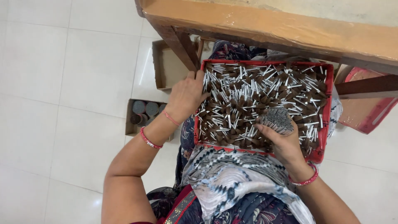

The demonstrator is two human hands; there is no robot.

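Note:
A red tray (329,89) rests on my lap, filled with several loose small brown pieces with silver stick ends (248,93). My left hand (186,96) lies on the tray's left rim, fingers reaching into the pile at its upper left corner. My right hand (280,141) sits over the tray's lower middle and grips a tight round bundle of the sticks (277,119), silver ends pointing up. Red bangles circle both wrists.
A wooden table (265,25) with a slanted leg stands just beyond the tray. On the white tiled floor to the left are an open cardboard box (159,66) and a smaller box of round canisters (143,113). Another red tray (369,112) lies at right.

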